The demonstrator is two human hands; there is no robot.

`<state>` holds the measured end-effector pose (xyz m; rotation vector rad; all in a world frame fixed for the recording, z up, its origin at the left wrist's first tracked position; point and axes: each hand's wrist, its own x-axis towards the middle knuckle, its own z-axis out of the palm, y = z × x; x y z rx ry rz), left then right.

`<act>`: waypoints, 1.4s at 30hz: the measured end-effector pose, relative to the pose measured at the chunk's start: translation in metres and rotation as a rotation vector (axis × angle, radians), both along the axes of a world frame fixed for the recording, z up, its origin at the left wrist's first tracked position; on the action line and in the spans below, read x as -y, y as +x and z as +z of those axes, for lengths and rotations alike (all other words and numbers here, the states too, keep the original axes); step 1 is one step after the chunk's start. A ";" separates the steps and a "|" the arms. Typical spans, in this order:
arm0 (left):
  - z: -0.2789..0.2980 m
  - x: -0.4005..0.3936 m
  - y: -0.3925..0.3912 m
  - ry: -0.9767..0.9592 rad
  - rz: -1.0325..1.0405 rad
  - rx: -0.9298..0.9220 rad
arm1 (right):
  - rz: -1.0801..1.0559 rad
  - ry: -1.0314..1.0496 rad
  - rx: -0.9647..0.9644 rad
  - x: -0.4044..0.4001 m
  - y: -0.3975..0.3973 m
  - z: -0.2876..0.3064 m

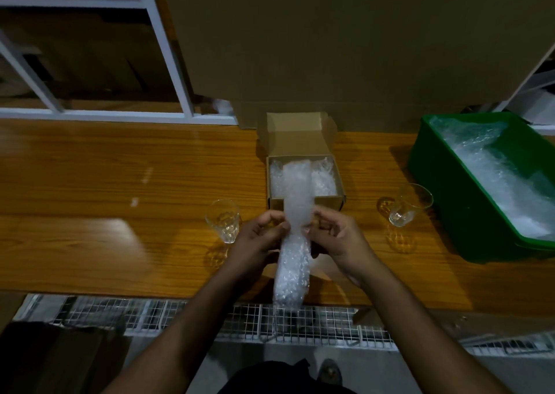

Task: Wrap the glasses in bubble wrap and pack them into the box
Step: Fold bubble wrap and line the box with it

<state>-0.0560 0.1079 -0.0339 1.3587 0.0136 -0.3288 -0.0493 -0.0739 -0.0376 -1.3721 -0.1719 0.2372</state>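
bubble wrap (292, 255) strip pinched between left hand (259, 240), right hand (336, 234).

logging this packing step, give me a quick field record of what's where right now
left hand: pinches bubble wrap strip
right hand: pinches same strip
bubble wrap strip: held upright-ish over table edge, upper end in front of box
box: open, lid flap up, bubble wrap inside
unwrapped glasses: one left of hands, one right, tilted
green bin: far right, holds more bubble wrap
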 end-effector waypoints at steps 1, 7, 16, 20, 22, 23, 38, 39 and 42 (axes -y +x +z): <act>0.001 0.000 -0.001 0.004 0.010 0.002 | -0.003 -0.008 0.032 -0.002 0.000 -0.003; 0.004 -0.007 -0.004 -0.047 -0.024 -0.204 | -0.091 -0.168 0.217 -0.006 0.008 -0.005; -0.002 -0.022 -0.004 -0.015 -0.046 -0.132 | -0.157 -0.361 0.268 -0.014 0.007 -0.008; -0.006 -0.018 -0.005 -0.025 0.119 -0.084 | 0.032 -0.135 -0.207 -0.020 -0.008 0.009; -0.007 -0.016 -0.006 0.005 0.167 -0.058 | 0.141 -0.196 -0.179 -0.024 -0.012 0.011; -0.006 -0.015 -0.007 0.009 0.186 -0.052 | 0.146 -0.201 -0.156 -0.026 -0.011 0.011; 0.010 -0.040 -0.015 -0.224 0.188 -0.138 | 0.031 0.229 -0.264 -0.057 -0.005 0.018; 0.011 -0.042 -0.016 -0.229 0.201 -0.150 | 0.042 0.246 -0.280 -0.060 -0.005 0.016; 0.010 -0.052 -0.022 -0.201 0.240 -0.161 | 0.080 0.139 -0.185 -0.069 -0.001 0.008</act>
